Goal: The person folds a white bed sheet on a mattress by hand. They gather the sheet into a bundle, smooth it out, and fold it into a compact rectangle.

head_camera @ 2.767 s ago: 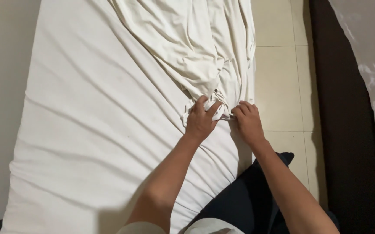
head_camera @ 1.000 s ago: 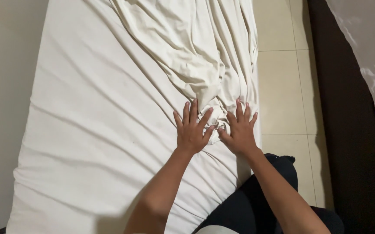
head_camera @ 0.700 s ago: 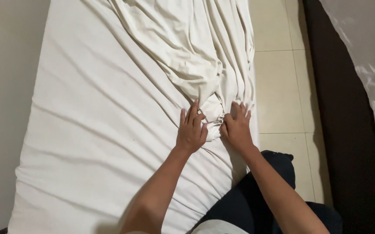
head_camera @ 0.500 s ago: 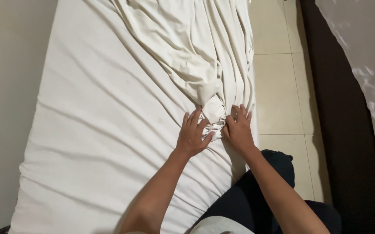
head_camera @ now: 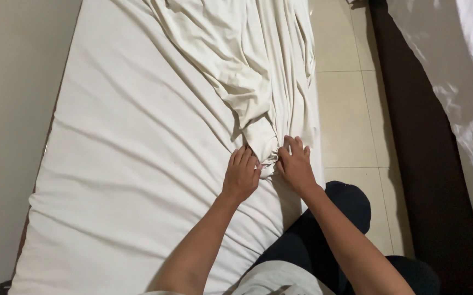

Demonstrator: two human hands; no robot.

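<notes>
Where fingers (head_camera: 251, 164) meet, bunched sheet (head_camera: 263, 147) on mattress (head_camera: 127, 180).

Bed sheet (head_camera: 138, 164): matt cream cloth, creased, bunched at far right. Floor (head_camera: 345, 98): glossy pale tile. Wall (head_camera: 12, 109), left: smooth matt.

Both forearms are showing bare from the lower edge of the frame up to the wrists, with no sleeves, watch, bracelet or rings appearing on them. The left hand (head_camera: 241, 176) and the right hand (head_camera: 296, 165) are going ungloved, with short, unpainted nails. Dark trousers (head_camera: 323, 235), black or deep navy, are covering the legs in the lower right of the frame, the cloth lying smooth over a rounded knee. A pale, greyish-beige shirt hem (head_camera: 272, 281) is showing at the bottom centre, plain and unpatterned.
</notes>
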